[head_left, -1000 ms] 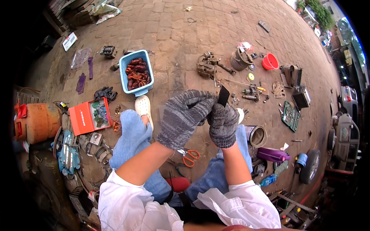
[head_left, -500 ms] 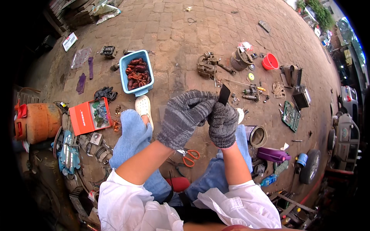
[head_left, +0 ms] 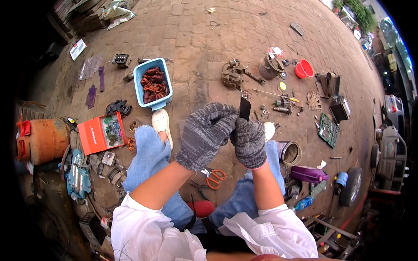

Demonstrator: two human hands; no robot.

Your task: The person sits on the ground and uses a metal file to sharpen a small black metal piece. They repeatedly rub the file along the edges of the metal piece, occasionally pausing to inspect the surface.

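Observation:
Both my hands wear grey knitted work gloves and meet in front of me above the brick floor. A flat black strip [head_left: 245,108] stands up from my right hand [head_left: 249,142], whose fingers are closed round its lower end. My left hand [head_left: 204,137] is closed too, its fingertips pressed together against the right hand, beside the strip. Whatever lies between the left fingertips is hidden by the glove. Below the hands, orange-handled scissors [head_left: 215,178] lie on the floor between my legs, with pliers [head_left: 198,188] near them.
Ahead on the left stands a blue tub [head_left: 138,85] of reddish-brown coils, with an open orange-red box [head_left: 92,135] nearer. An orange gas cylinder [head_left: 41,138] is far left. To the right are greasy metal parts [head_left: 232,77], a red bowl [head_left: 304,68], a green tool case [head_left: 328,129] and a tyre [head_left: 351,188].
The black strip has shifted slightly left and stands more upright. My right hand has moved a little left with it, while the left hand stays nearly in place.

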